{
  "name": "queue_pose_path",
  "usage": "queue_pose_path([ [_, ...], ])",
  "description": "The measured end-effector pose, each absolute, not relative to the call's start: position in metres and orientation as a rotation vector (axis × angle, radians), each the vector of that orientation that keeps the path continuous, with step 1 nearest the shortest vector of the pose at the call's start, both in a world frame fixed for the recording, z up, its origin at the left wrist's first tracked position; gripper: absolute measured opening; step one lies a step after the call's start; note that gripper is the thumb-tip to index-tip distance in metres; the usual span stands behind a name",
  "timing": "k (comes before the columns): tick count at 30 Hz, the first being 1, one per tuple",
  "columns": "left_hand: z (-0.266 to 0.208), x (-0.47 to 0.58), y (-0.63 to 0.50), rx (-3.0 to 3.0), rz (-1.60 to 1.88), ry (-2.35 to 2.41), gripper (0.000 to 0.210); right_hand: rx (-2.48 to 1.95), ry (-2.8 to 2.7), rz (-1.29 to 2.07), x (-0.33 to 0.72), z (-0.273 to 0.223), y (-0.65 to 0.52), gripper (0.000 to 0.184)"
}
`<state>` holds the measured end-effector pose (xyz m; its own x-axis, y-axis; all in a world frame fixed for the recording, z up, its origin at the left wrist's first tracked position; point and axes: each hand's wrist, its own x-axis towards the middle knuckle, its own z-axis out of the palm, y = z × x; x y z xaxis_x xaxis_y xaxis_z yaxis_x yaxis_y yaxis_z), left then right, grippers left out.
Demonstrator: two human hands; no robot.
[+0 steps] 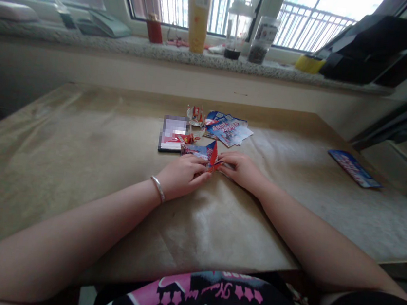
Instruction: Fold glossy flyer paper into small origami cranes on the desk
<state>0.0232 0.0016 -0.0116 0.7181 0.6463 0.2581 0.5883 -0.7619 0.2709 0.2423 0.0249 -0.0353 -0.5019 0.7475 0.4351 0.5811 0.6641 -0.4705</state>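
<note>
A printed blue-and-red paper piece point(201, 150), partly folded, lies on the table between my hands. One red flap point(214, 153) of it stands up. My left hand point(188, 176), with a silver bangle at the wrist, holds down its near left side, fingers bent over the paper and thumb at the near edge. From the right, my right hand point(240, 168) pinches the paper's right corner between thumb and fingers. The fingers cover part of the near folds.
Behind the paper lie a dark-edged tablet or phone point(172, 125) with a blurred screen, crumpled wrappers point(195, 116) and a fanned stack of printed sheets point(230, 130). A blue packet point(354, 168) lies far right. Bottles and jars line the granite windowsill point(127, 46).
</note>
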Motion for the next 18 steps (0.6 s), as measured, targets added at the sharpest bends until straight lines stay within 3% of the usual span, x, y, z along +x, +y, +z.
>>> queue_pose_path([
  [10,-0.015,0.022,0.005,2.401,1.035,1.156,0.03,-0.969,-2.236,0.314,0.237,-0.02,0.004,0.018],
  [15,-0.012,0.018,0.013,2.335,1.088,1.18,0.055,-0.906,-2.281,0.322,0.232,-0.016,-0.004,0.02],
  [18,-0.006,0.016,0.013,2.316,1.022,1.196,0.047,-0.88,-2.325,0.321,0.229,-0.015,-0.006,0.021],
])
